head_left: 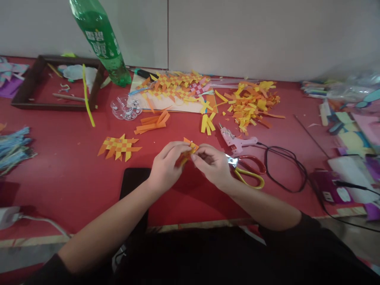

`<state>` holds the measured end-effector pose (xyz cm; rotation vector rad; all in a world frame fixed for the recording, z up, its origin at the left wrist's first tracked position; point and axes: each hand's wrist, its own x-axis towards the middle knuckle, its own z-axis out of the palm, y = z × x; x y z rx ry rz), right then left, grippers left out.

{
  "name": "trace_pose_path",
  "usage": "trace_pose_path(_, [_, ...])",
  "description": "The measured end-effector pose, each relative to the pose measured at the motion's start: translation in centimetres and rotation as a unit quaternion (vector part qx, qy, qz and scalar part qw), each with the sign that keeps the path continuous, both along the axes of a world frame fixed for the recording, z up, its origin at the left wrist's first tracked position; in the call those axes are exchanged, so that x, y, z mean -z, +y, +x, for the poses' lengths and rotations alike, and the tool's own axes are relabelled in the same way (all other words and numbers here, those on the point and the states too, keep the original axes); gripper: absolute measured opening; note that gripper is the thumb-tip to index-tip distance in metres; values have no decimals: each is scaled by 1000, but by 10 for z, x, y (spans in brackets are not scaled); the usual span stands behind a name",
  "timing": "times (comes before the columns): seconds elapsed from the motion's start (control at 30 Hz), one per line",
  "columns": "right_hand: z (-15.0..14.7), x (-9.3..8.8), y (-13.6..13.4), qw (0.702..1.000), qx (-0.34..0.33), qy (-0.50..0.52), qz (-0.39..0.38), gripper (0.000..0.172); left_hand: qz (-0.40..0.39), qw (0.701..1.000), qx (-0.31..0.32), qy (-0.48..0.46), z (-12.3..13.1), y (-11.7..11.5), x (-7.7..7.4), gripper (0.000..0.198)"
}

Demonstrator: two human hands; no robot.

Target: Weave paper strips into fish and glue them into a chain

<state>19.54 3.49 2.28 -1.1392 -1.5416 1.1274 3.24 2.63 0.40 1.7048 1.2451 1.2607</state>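
Between my two hands is a small woven paper fish (193, 147) in orange and yellow, partly covered by my fingers. My left hand (169, 162) is closed on its left side, and the fingertips of my right hand (214, 163) pinch its right side. A finished-looking woven paper fish (119, 147) lies flat on the table to the left. Just right of my right hand are scissors (247, 170) with red and yellow handles. Beyond them rests a pink glue gun (237, 140) with a black cord.
Orange paper strips (152, 122), yellow strips (208, 123) and a strip pile (255, 103) lie behind my hands. Woven fish cover a board (172, 103). A green bottle (103, 43), wooden tray (53, 106), clear bead dish (126, 109) and black phone-like slab (133, 178) stand leftward.
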Motion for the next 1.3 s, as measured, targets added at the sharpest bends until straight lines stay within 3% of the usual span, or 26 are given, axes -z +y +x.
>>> trace_pose_path(0.1, [10, -16, -8, 995, -72, -65, 2, 11, -59, 996, -37, -49, 0, 1, -2, 9])
trace_pose_path(0.17, [28, -29, -11, 981, -139, -129, 44, 6, -102, 989, -54, -91, 0, 2, -1, 11])
trace_pose_path(0.2, [41, -34, -10, 974, -143, -162, 74, 3, -124, 984, -58, -116, 0, 2, -1, 13])
trace_pose_path(0.27, [74, -38, -2, 953, -73, -263, 128, 4, -164, 971, -56, -166, -1, 4, 0, 18])
trace_pose_path(0.3, [92, -36, 5, 934, -17, -327, 141, 7, -181, 963, -51, -191, -1, 6, 0, 21])
trace_pose_path(0.37, [130, -26, 21, 877, 32, -462, 125, 27, -210, 948, -45, -234, -1, 8, 0, 24])
trace_pose_path(0.43, [160, -11, 34, 833, 18, -542, 111, 42, -234, 933, -45, -268, 0, 10, 0, 27])
trace_pose_path(0.53, [180, 8, 44, 807, -23, -582, 99, 52, -264, 915, -43, -301, 0, 11, 0, 29])
trace_pose_path(0.77, [166, 12, 45, 808, -33, -577, 116, 56, -268, 911, -33, -312, 2, 11, 0, 31])
trace_pose_path(0.93, [152, 12, 48, 804, 0, -574, 155, 36, -209, 939, -45, -271, 1, 11, 3, 25])
trace_pose_path(1.1, [129, 11, 36, 852, 47, -411, 323, 13, -86, 974, -65, -200, -5, 4, -2, 11])
trace_pose_path(1.2, [116, 7, 29, 864, 13, -343, 369, 7, -21, 985, -59, -162, -9, 2, -8, 11])
trace_pose_path(1.3, [106, 4, 25, 876, -37, -262, 404, 9, -31, 984, -67, -164, -8, 4, -9, 12])
